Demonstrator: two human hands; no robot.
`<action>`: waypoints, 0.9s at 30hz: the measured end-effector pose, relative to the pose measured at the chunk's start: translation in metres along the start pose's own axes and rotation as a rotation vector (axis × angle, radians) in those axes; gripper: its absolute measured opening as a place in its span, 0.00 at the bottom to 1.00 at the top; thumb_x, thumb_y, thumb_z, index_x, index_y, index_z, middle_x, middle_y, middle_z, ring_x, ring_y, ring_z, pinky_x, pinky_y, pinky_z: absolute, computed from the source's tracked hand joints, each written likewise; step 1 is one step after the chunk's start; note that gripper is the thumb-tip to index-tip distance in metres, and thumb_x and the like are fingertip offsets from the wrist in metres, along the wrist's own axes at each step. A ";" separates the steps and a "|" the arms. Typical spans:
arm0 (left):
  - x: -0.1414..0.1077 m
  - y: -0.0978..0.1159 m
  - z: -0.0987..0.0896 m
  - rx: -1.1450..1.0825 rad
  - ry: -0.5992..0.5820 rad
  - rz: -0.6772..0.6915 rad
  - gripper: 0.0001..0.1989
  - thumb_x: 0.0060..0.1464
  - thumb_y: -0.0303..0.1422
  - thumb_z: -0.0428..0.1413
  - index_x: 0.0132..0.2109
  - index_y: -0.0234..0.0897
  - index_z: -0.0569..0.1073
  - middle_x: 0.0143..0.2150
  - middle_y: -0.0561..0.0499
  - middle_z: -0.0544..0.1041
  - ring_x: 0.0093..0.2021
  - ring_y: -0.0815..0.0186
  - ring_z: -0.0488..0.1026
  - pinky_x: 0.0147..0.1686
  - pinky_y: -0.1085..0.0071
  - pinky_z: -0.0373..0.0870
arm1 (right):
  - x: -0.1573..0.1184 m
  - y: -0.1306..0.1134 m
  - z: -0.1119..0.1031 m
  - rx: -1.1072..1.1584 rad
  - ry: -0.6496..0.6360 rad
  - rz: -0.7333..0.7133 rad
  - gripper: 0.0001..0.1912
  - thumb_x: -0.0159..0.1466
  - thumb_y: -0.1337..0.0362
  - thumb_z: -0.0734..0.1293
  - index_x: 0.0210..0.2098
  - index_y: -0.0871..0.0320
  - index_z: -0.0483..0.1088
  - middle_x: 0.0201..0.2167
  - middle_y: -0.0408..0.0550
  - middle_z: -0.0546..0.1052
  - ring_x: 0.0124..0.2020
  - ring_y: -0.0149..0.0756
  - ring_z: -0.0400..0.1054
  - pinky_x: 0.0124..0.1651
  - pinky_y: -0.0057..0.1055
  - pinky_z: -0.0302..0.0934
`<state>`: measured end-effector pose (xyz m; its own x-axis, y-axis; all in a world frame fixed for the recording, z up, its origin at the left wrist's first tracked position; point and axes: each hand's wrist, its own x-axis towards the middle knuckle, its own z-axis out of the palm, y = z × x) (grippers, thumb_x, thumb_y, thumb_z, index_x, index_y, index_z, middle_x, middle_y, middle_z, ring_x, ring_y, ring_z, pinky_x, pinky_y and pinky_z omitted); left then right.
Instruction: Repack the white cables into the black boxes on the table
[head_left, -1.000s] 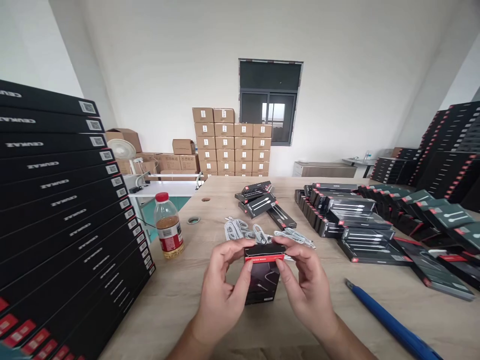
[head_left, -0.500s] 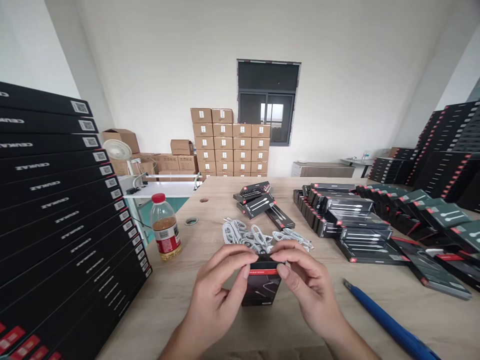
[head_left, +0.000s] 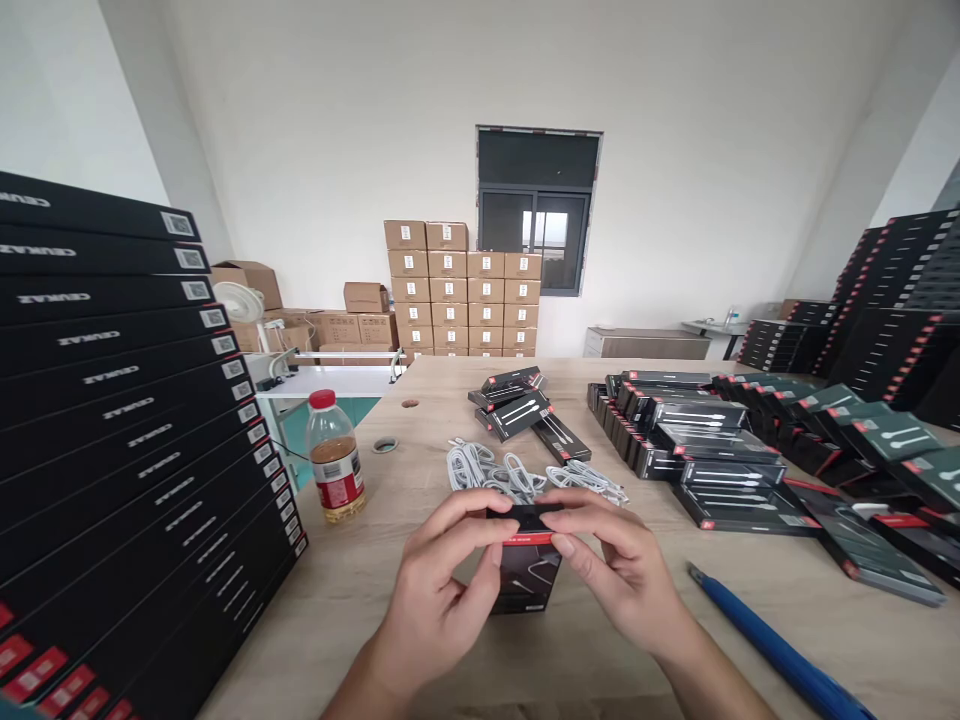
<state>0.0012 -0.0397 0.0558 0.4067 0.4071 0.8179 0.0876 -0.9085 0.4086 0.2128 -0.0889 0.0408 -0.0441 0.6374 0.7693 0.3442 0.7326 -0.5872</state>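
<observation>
A small black cable box [head_left: 529, 578] with a red band near its top stands upright on the table in front of me. My left hand [head_left: 454, 580] grips its upper left corner, the thumb on the front face and the fingertips on the top edge. On the upper right corner, my right hand [head_left: 611, 560] pinches in the same way. Both sets of fingertips press at the top end, partly covering it. Just behind the box lie several coiled white cables [head_left: 506, 470], their near parts hidden by my fingers.
To the left rise stacked black boxes [head_left: 142, 440], beside a drink bottle [head_left: 335, 462] and a tape roll [head_left: 385, 445]. Loose cable boxes [head_left: 514, 415] lie beyond the cables. Rows of packaged boxes [head_left: 697, 440] fill the right side. A blue-handled tool [head_left: 780, 640] lies near right.
The fingertips have shifted slightly along the top of the box, my left index finger reaching further across it. The box stays in place, and the view has tilted a little.
</observation>
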 end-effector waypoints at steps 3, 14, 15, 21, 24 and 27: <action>-0.004 -0.006 0.005 0.034 -0.012 -0.040 0.19 0.60 0.23 0.52 0.54 0.46 0.74 0.56 0.46 0.73 0.56 0.61 0.73 0.56 0.64 0.71 | -0.001 0.006 0.005 -0.055 0.083 -0.004 0.11 0.67 0.67 0.68 0.46 0.48 0.79 0.48 0.50 0.81 0.50 0.43 0.75 0.54 0.43 0.70; -0.014 -0.014 0.038 0.608 -0.079 -0.238 0.50 0.37 0.38 0.70 0.68 0.44 0.61 0.61 0.37 0.67 0.59 0.38 0.66 0.56 0.39 0.64 | 0.005 0.051 0.010 0.458 0.699 0.509 0.19 0.54 0.50 0.77 0.36 0.58 0.79 0.36 0.50 0.83 0.34 0.41 0.77 0.36 0.39 0.75; -0.014 -0.011 0.039 0.631 -0.087 -0.236 0.48 0.38 0.36 0.69 0.67 0.44 0.63 0.59 0.38 0.69 0.57 0.39 0.67 0.55 0.40 0.65 | 0.005 0.052 0.012 0.491 0.699 0.528 0.19 0.53 0.50 0.77 0.35 0.58 0.79 0.36 0.50 0.82 0.35 0.41 0.77 0.37 0.39 0.75; -0.016 0.007 0.025 0.638 -0.063 -0.271 0.37 0.43 0.28 0.60 0.63 0.41 0.66 0.57 0.38 0.71 0.55 0.46 0.69 0.54 0.49 0.69 | -0.007 0.055 0.021 0.550 0.656 0.658 0.22 0.53 0.46 0.75 0.40 0.55 0.79 0.47 0.51 0.81 0.48 0.49 0.75 0.39 0.37 0.75; -0.021 0.022 -0.001 0.731 0.001 -0.248 0.33 0.47 0.29 0.59 0.61 0.40 0.66 0.59 0.37 0.70 0.56 0.46 0.69 0.55 0.46 0.68 | -0.011 0.061 0.022 0.439 0.542 0.757 0.29 0.54 0.40 0.71 0.43 0.56 0.79 0.49 0.54 0.80 0.53 0.54 0.73 0.39 0.37 0.75; -0.017 0.053 -0.043 0.849 0.034 -0.090 0.29 0.53 0.31 0.58 0.62 0.43 0.65 0.63 0.39 0.69 0.60 0.47 0.68 0.59 0.44 0.64 | -0.016 0.069 0.026 0.259 0.433 0.735 0.31 0.51 0.37 0.70 0.41 0.55 0.80 0.50 0.55 0.79 0.53 0.56 0.73 0.38 0.37 0.75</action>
<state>-0.0402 -0.0905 0.0809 0.3390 0.4715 0.8141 0.7756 -0.6298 0.0418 0.2131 -0.0422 -0.0182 0.4805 0.8598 0.1725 -0.0791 0.2384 -0.9679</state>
